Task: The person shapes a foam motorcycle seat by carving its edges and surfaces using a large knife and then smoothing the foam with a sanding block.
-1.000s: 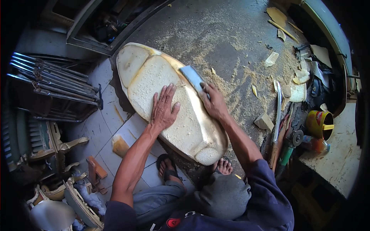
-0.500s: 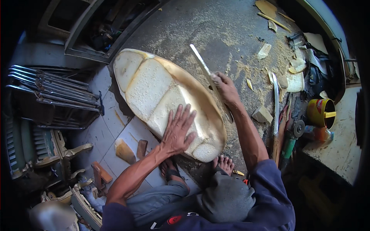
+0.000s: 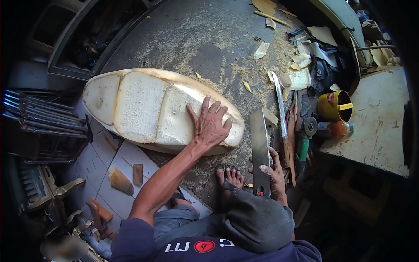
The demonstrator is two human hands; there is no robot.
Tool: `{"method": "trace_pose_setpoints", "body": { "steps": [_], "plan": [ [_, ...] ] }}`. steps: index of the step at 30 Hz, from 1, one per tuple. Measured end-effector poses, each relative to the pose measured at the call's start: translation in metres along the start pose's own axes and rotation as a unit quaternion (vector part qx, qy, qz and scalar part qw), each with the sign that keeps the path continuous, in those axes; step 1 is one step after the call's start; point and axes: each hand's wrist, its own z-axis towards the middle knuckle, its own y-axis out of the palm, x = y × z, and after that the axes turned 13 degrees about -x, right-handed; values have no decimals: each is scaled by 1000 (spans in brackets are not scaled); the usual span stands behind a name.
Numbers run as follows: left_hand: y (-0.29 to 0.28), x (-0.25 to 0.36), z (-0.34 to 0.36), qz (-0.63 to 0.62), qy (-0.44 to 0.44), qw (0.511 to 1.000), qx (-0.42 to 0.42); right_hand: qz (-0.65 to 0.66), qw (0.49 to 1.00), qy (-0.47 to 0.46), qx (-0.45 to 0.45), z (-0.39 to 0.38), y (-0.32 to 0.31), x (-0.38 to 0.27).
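Note:
A long cream foam seat pad (image 3: 139, 107), shaped like a motorcycle seat, rests on the dusty floor in front of me. Loose crumbs speckle its upper face, which is divided into sections by ridges. My left hand (image 3: 211, 124) lies on its right part, fingers spread. Close to my body, my right hand (image 3: 274, 174) grips a long flat grey tool (image 3: 259, 144) by its edges, off the foam. Its broad face shows, and its far end points away from me. I cannot tell whether that face is bare metal or abrasive.
To the right lie a long shiny blade (image 3: 279, 102), an angle grinder (image 3: 304, 142), a yellow tin (image 3: 330, 107) and foam scraps (image 3: 300, 79). Wood blocks (image 3: 121, 181) sit on the left tiles. Stacked metal frames (image 3: 46, 115) stand at far left. Foam dust covers the floor.
My right hand has come back from the foam's far right side toward my body, turning the tool broad face up. The foam lies more crosswise in view, and my left hand has shifted on it.

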Motion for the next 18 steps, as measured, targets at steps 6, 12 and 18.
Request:
{"method": "trace_pose_setpoints", "body": {
  "steps": [6,12,18],
  "plan": [
    [5,-6,6,-24,-2,999,30,89,995,41,-17,-40,5,13],
    [-19,-3,59,-44,-44,997,52,-219,975,-34,33,-12,-1,37],
    [-1,-32,77,-196,52,960,195,-576,803,-149,26,61,-1,53]
  ]
}}
